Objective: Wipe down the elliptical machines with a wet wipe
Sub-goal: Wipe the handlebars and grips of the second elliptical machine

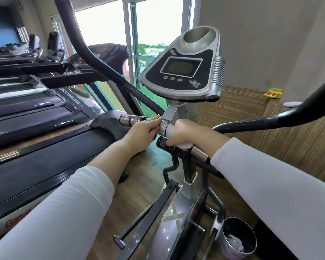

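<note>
Since right hand [184, 133] clenches wet wipe [184, 146] round handlebar [199, 154], left hand [145, 127] flat beside, wipe could snag knob [160, 142] under grip.

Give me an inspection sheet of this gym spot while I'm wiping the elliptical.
surface: wooden floor under the elliptical.
job's things: wet wipe wrapped round the handlebar, below the console.
clutter: bin holding crumpled white material; yellow packet on the ledge.
hands: left hand rests flat on the handlebar; right hand grips the wet wipe.
cables: nothing seen.
surroundings: treadmills left, window ahead.
</note>
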`<state>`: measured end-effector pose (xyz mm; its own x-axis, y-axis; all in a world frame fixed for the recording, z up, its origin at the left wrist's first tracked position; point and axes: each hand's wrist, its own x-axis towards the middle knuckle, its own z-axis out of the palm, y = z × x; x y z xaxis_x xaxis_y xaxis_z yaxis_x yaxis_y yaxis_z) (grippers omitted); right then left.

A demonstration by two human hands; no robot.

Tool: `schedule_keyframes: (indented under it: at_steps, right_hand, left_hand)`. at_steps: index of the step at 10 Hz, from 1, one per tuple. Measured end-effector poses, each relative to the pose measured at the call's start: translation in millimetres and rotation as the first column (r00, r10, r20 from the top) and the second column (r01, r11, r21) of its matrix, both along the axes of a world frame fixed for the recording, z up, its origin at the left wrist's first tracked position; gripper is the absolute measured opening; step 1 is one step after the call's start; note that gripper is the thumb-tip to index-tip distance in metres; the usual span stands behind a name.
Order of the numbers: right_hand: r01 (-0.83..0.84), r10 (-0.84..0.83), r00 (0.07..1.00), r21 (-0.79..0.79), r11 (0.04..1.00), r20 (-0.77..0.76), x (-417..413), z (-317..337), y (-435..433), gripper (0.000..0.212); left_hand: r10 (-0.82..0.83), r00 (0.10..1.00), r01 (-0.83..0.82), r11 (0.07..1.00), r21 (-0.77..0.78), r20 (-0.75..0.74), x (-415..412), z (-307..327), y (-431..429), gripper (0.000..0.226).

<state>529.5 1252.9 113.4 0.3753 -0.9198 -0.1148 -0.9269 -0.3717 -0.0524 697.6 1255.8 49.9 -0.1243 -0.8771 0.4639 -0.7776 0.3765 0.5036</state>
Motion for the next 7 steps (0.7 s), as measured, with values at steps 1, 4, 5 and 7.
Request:
schedule_keyframes:
  at_steps: [1,4,5,7]
  right_hand:
    - [0.071,-0.199,0.934,0.389,0.918,0.298,-7.0,1.4,-9.4,0.021]
    - [-0.012,0.022,0.999,-0.322,0.947,0.029,-6.6,-15.9,26.2,0.016]
    - [-0.009,0.023,0.999,-0.321,0.947,0.039,-14.5,-22.5,30.1,0.016]
    - [0.052,-0.056,0.998,-0.256,0.965,-0.007,-44.8,-26.8,34.5,0.021]
  left_hand:
    - [0.007,1.000,-0.007,1.000,0.003,0.002,-1.9,1.1,1.7,0.045]
    - [0.044,0.999,-0.043,0.999,-0.023,0.007,-9.3,1.4,6.7,0.045]
    - [0.050,0.999,-0.050,0.998,-0.029,0.009,-10.5,0.9,8.1,0.045]
    - [0.040,0.999,-0.040,0.999,-0.021,0.010,-8.7,0.9,9.6,0.044]
